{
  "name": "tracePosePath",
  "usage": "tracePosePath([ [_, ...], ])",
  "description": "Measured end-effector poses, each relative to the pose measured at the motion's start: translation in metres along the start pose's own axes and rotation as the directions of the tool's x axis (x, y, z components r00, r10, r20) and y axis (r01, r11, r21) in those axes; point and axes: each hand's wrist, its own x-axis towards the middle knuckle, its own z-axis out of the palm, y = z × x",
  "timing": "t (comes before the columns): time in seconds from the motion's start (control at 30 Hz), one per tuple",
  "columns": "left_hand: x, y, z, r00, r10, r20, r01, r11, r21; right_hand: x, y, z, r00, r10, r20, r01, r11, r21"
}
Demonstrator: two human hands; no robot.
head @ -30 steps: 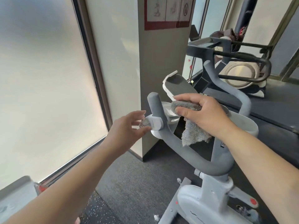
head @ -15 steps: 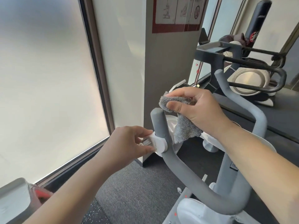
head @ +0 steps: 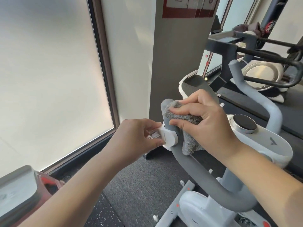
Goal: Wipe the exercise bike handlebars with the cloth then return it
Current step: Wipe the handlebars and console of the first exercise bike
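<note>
Right hand (head: 208,123) forms the working grip in the head view: its fingers curl over a grey fluffy cloth (head: 183,123) and clamp it round the upright left end of the grey handlebar (head: 193,166), thumb pressed against the near side of the bar, with a loose flap of cloth hanging below the palm on the bar's inner side. Just left of it, the left hand (head: 139,140) pinches a small white clamp (head: 168,138) fixed to that same bar, thumb below and fingers above, with a small white and red part showing between the fingertips. From the clamp the handlebar sweeps down and to the right in a broad curve to the white bike frame (head: 203,210), then rises again on the far side as a paler grey bar. Beside the right wrist sits a white console (head: 268,145) with a round black knob (head: 244,124) ringed in silver. A padded grey rest (head: 196,86) with a white edge stands behind the right hand's knuckles. Beyond it lies a second machine with a dark frame (head: 265,53) and a silver disc (head: 260,74). A grey pillar (head: 178,63) carrying a red-bordered sign (head: 188,7) rises behind the bar, a frosted window (head: 45,79) fills the left side, and grey carpet (head: 139,182) covers the floor.
</note>
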Motion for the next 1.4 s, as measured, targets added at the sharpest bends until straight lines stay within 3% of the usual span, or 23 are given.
tracePosePath([
  [0.23,-0.004,-0.002,0.002,1.000,0.011,0.019,-0.012,1.000,0.014,-0.026,-0.004,-0.019,0.973,0.174,0.154,-0.174,0.985,-0.018],
  [0.33,-0.005,-0.002,0.003,0.999,0.039,-0.001,-0.039,0.998,0.050,-0.021,-0.011,-0.020,0.965,0.259,-0.026,-0.258,0.965,0.039],
  [0.43,-0.003,0.000,0.002,0.998,0.056,-0.001,-0.056,0.996,0.071,-0.006,-0.019,-0.008,0.964,0.235,-0.127,-0.239,0.971,-0.021],
  [0.73,-0.014,0.005,0.007,0.990,0.121,-0.076,-0.120,0.993,0.017,-0.035,-0.021,-0.006,0.977,0.212,0.005,-0.208,0.964,-0.163],
  [1.07,-0.022,0.007,0.009,0.994,0.104,-0.036,-0.101,0.991,0.091,-0.079,-0.017,-0.014,0.948,0.285,0.142,-0.259,0.949,-0.177],
  [1.3,-0.030,0.016,0.018,0.984,0.108,-0.142,-0.085,0.983,0.162,-0.086,-0.013,-0.037,0.924,0.223,0.310,-0.145,0.956,-0.255],
  [1.4,-0.033,0.022,0.020,0.975,0.116,-0.190,-0.087,0.984,0.156,-0.086,-0.010,-0.045,0.953,0.209,0.219,-0.160,0.962,-0.222],
])
